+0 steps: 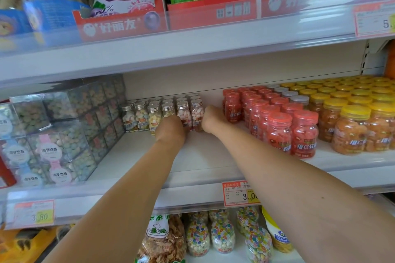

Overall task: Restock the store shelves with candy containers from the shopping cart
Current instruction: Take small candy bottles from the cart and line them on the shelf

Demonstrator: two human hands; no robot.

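Observation:
Several small candy bottles [141, 116] with silver caps stand in rows at the back of the middle shelf [198, 160]. Both my arms reach deep into the shelf. My left hand [171, 128] is against the front of the row, its fingers hidden behind the hand around a bottle. My right hand [211, 120] is at the right end of the row, touching the side of a pink candy bottle [197, 116]; its fingers are hidden too.
Red-lidded jars [277, 132] and yellow-lidded orange jars [352, 130] stand to the right. Clear candy boxes [64, 130] are stacked on the left. Snack bags fill the upper shelf [192, 36]. Price tags [240, 194] hang on the shelf edge; candy jars [222, 235] sit below.

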